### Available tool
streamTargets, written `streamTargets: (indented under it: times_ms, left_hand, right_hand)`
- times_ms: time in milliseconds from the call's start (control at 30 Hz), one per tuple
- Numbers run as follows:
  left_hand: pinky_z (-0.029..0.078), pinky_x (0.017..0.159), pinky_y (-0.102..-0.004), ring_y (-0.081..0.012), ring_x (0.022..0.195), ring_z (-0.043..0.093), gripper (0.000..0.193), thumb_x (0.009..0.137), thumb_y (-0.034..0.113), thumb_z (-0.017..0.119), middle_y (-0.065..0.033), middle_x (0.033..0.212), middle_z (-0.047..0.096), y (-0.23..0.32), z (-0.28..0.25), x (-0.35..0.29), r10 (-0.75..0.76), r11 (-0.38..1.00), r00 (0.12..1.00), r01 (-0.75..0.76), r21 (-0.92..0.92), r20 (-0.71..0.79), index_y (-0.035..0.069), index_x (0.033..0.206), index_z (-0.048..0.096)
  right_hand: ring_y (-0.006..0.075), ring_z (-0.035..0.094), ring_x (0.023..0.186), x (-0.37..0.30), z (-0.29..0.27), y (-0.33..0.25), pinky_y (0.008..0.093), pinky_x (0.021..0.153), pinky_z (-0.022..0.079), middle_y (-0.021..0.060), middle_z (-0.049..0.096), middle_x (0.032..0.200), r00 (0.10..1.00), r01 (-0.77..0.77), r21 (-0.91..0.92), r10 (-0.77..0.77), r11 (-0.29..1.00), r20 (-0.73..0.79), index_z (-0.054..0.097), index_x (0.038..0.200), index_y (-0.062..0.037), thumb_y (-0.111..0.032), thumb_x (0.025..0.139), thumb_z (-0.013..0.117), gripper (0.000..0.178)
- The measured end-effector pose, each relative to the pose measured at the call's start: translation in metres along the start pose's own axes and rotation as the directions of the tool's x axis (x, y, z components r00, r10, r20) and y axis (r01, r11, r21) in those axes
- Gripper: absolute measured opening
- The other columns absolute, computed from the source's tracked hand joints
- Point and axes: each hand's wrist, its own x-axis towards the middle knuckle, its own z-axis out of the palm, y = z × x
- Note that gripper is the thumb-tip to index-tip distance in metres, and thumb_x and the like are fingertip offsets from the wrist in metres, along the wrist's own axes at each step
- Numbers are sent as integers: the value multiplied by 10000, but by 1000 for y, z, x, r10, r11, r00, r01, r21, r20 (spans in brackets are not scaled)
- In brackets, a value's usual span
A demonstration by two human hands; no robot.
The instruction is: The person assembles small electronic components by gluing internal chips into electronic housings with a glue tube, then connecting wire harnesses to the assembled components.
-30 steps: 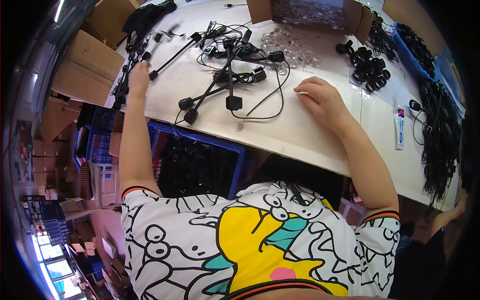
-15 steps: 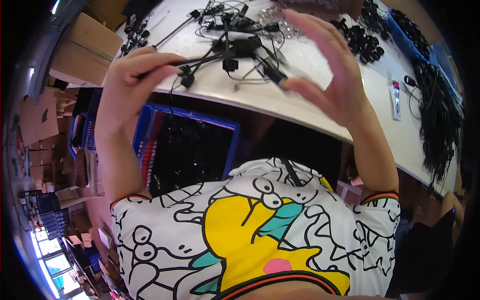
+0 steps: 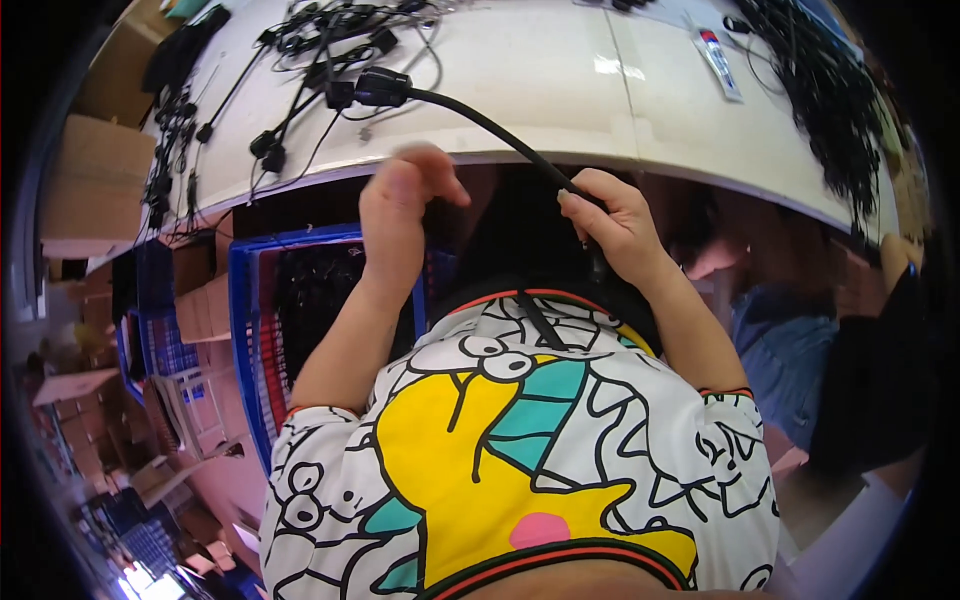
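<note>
Your right hand (image 3: 615, 225) is curled around a thick black cable (image 3: 480, 122), fingers closed on it just below the table's edge. From that grip the cable runs up and away to your left, over the rim of the white table (image 3: 560, 90), and ends in a chunky black connector head (image 3: 380, 87) lying on the tabletop. Below your grip the same cable drops toward your chest and crosses the collar of your cartoon-print shirt (image 3: 500, 450).

Your left hand (image 3: 395, 215) is raised beside the right, near it but apart from the cable as far as can be seen. Its fingers are bent loosely and slightly blurred, so you cannot tell whether they hold anything.

Beyond your left hand, up on the table, lies a tangle of thin black leads with small plugs (image 3: 300, 70). Further left of that hand stands a brown cardboard box (image 3: 85, 190). Below your left forearm sits a blue crate (image 3: 290, 330) filled with dark parts.

Beyond your right hand, a small white tube (image 3: 718, 62) lies on the table, and further right a heap of black cables (image 3: 835, 120) hangs over the table's far edge.
</note>
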Motion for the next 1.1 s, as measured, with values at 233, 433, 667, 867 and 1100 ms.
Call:
streamTargets:
  times_ms: [233,433,667,867,1100]
  left_hand:
    - [379,621,-290,-141,624,428,659,722,628,483,-36,801,485,2,22,36,71,662,990,-140,-736,-124,105,1119,420]
    - [324,519,-260,-120,548,372,639,736,629,450,-23,735,452,22,28,41,6,882,998,-32,-469,-56,107,1103,402]
    - [338,550,-238,-112,555,392,496,821,422,519,-34,821,461,5,39,24,194,809,959,-277,-519,-209,135,1176,325]
    - [321,515,-227,-103,535,351,426,856,372,490,-37,814,460,31,8,28,329,825,906,-412,-387,-265,133,1173,334]
    - [293,508,-238,-104,535,344,445,818,409,540,-28,785,427,49,-13,29,297,853,893,-407,-326,-338,142,1143,396]
  right_hand:
    - [73,415,547,-20,-6,15,221,491,327,15,424,645,992,-53,-33,57,998,116,512,726,-5,-127,828,516,159]
    - [173,449,649,-15,-15,18,267,588,359,67,449,684,978,140,-257,-93,956,185,528,769,6,-92,793,548,103]
    - [291,562,848,-7,3,54,315,726,451,136,549,906,976,194,-337,-214,921,-24,518,970,-23,-130,778,594,232]
    - [306,563,859,-18,-9,131,344,739,453,147,582,915,992,109,-519,-55,848,117,578,927,-21,-97,766,588,178]
    - [287,581,849,-7,-1,144,356,789,448,142,611,906,968,250,-632,-164,734,191,620,900,-45,-112,769,568,156]
